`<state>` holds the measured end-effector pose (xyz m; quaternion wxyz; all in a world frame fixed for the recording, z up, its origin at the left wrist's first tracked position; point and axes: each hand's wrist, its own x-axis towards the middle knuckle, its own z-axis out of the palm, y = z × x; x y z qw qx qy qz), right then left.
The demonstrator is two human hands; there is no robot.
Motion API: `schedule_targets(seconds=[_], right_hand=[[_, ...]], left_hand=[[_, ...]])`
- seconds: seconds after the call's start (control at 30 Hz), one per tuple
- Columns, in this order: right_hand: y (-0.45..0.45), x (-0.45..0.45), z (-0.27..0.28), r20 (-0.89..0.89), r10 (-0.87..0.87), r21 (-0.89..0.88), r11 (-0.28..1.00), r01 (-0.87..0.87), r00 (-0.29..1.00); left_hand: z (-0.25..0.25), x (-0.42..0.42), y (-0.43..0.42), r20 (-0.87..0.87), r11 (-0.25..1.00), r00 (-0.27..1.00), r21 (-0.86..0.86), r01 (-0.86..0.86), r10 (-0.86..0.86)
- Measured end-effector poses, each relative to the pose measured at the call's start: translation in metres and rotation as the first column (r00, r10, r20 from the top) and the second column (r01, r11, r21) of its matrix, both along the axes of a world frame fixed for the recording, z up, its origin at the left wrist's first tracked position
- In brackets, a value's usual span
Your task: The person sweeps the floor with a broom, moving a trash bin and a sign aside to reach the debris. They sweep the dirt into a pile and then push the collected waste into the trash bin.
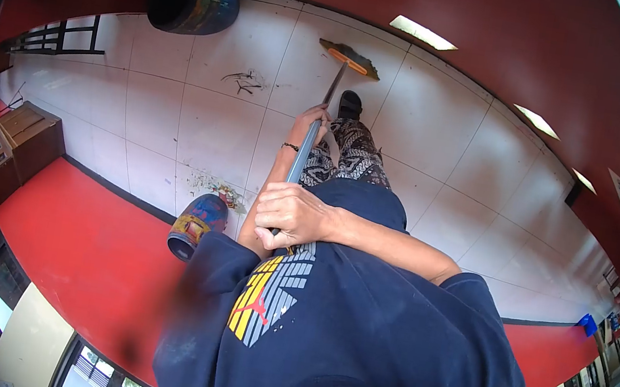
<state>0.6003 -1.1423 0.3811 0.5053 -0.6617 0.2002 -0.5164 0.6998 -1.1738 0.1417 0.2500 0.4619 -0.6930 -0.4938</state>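
A broom has a grey-blue handle [303, 152] and an orange head [347, 60] with dark, yellowish bristles resting on the pale tiled floor [433, 124]. My left hand [311, 123], a bracelet at its wrist, wraps the handle lower down. Nearer my chest, my right hand [291, 213] is closed round the handle's upper end. A dark shoe [350, 105] shows just below the broom head. Dark thin debris [245, 81] lies left of the broom, and small scattered scraps [216, 186] lie left of my left forearm.
A dark painted barrel [194, 5] stands by the red wall [507, 55] at upper left. Another colourful barrel [198, 225] is close to my left side. A brown wooden cabinet [33, 144] and black metal rack [77, 35] are at far left; a blue object [588, 324] is at right.
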Motion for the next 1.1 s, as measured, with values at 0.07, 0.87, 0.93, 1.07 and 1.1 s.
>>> schedule_targets(seconds=[0.07, 0.87, 0.93, 1.07, 1.1], right_hand=[[0.019, 0.018, -0.007, 0.020, 0.135, 0.003, 0.991, -0.135, 0.991], [0.064, 0.129, 0.084, 0.224, 0.793, 0.176, 0.539, -0.824, 0.566], [0.051, 0.156, 0.083, 0.228, 0.831, 0.296, 0.438, -0.849, 0.508], [0.015, 0.233, 0.034, 0.240, 0.922, 0.546, 0.131, -0.828, 0.304], [0.012, 0.249, 0.007, 0.252, 0.936, 0.617, 0.041, -0.786, 0.247]], left_hand=[[0.001, 0.034, 0.029, 0.036, 0.997, 0.996, -0.011, -0.079, 0.080], [0.080, 0.076, 0.251, -0.053, 0.103, 0.107, -0.062, -0.993, 0.993], [0.072, 0.070, 0.257, -0.043, -0.018, -0.014, -0.102, -0.995, 0.999], [0.049, 0.055, 0.245, 0.038, -0.369, -0.368, 0.036, -0.929, 0.929], [0.037, 0.053, 0.245, 0.119, -0.467, -0.454, 0.108, -0.878, 0.883]])
